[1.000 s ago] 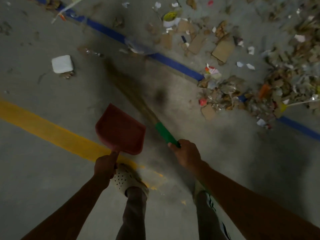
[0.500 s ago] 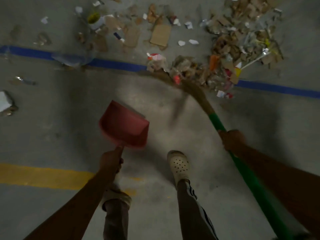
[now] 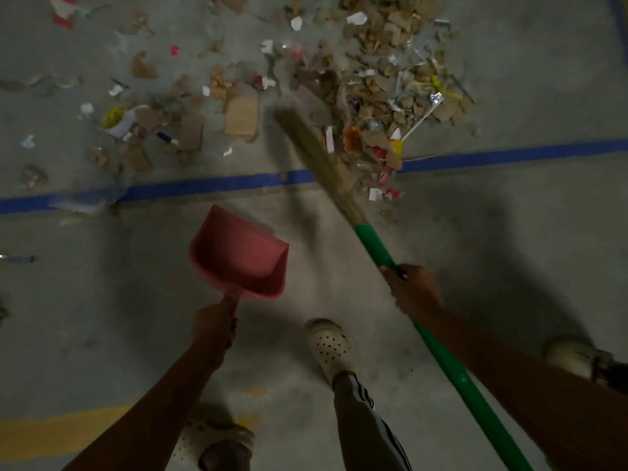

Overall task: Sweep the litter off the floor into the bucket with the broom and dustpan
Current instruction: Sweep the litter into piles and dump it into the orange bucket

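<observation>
2 white perforated shoes [image 3: 328, 348] stand on the grey floor [image 3: 102, 317], the left one on a yellow line [image 3: 51, 433]. The left grip [image 3: 212, 322] is curled round the handle of the red dustpan [image 3: 238, 256], held above the floor with its mouth facing away. The right grip [image 3: 413, 290] clasps the green handle of the broom [image 3: 373, 248]. Its blurred straw bristles reach across the blue line [image 3: 210, 183] to the near edge of the litter [image 3: 380, 96], cardboard and paper scraps spread beyond.
</observation>
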